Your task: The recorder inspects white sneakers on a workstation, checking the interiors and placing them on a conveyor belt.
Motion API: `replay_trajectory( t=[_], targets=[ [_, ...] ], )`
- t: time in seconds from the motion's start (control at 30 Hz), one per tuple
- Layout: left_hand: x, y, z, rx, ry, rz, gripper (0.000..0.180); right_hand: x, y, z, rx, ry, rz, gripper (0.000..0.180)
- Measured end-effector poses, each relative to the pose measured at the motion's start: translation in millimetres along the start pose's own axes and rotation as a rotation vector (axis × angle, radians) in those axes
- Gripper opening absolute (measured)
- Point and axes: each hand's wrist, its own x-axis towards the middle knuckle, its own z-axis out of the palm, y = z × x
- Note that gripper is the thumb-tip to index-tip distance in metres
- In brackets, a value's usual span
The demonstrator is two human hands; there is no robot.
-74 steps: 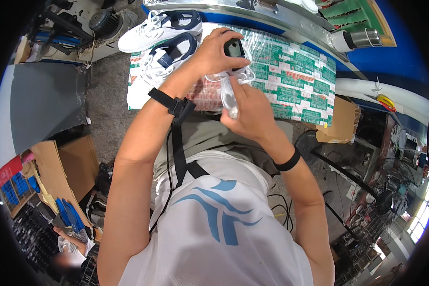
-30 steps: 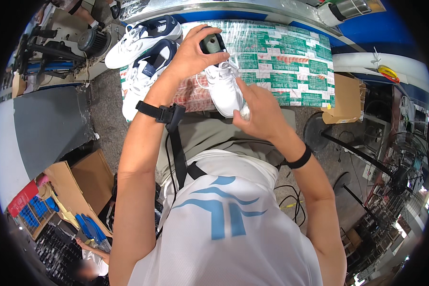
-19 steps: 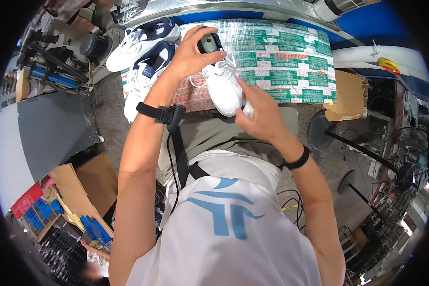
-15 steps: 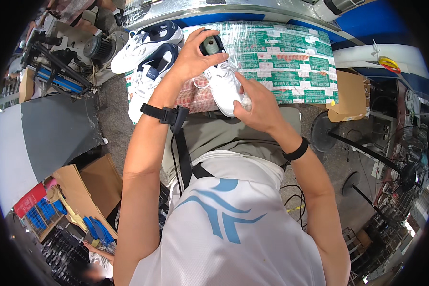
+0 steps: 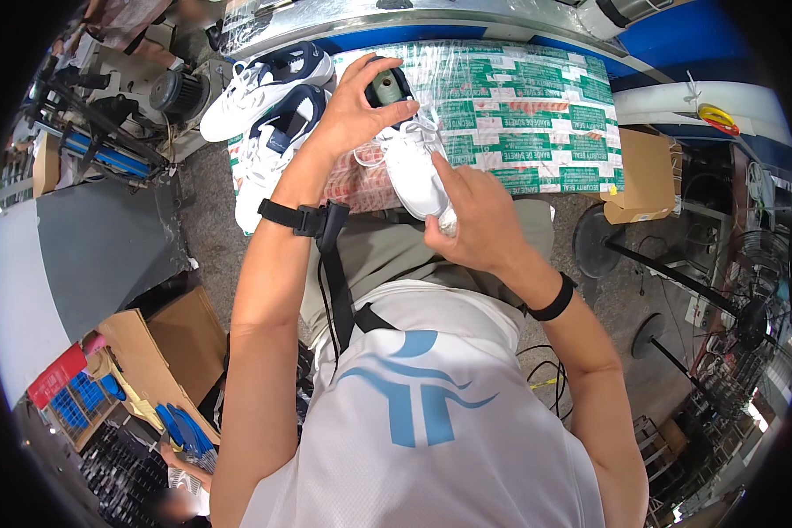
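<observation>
A white sneaker point(image 5: 411, 172) with laces and a dark collar stands on the tape-covered surface, toe toward me. A greenish shoe last point(image 5: 386, 87) shows in its opening. My left hand point(image 5: 358, 107) is closed around the sneaker's heel end, thumb on one side and fingers on the other. Near the toe, my right hand point(image 5: 480, 214) pinches a small white wad point(image 5: 447, 221), perhaps cloth, against the shoe's side. Its index finger points along the upper. Left of my left hand lie two more white sneakers with navy linings, a nearer one point(image 5: 268, 145) and a farther one point(image 5: 273, 75).
The surface point(image 5: 537, 114) is wrapped in green and white printed tape. Cardboard boxes stand at the right point(image 5: 647, 172) and lower left point(image 5: 180, 343). A round black stand base point(image 5: 594, 242) rests on the floor at right. Another person point(image 5: 185, 493) is at the lower left.
My right hand has shifted slightly down along the toe, still with the white wad. My left hand keeps its hold on the heel, and the sneaker stays nearly in place.
</observation>
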Motion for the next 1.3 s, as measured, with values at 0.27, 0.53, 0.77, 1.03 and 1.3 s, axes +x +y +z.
replay_trajectory(
  t=[0.27, 0.53, 0.77, 1.03, 1.3],
  targets=[
    [-2, 2, -8, -0.088, -0.102, -0.039, 0.083, 33, 21, 14, 0.027, 0.034, -0.083, 0.084],
    [-1, -6, -1, -0.080, -0.114, 0.017, 0.077, 6, 2, -26, 0.022, -0.229, 0.070, 0.085],
    [-3, 3, 3, -0.145, -0.121, -0.013, 0.079, 24, 12, 3, 0.100, -0.013, 0.020, 0.085],
    [2, -4, 6, 0.023, -0.055, 0.030, 0.090, 10, -6, -43, 0.238, -0.217, 0.188, 0.075],
    [-44, 35, 67, -0.326, 0.225, -0.469, 0.110, 15, 60, 7, 0.306, 0.131, 0.309, 0.080]
  ],
)
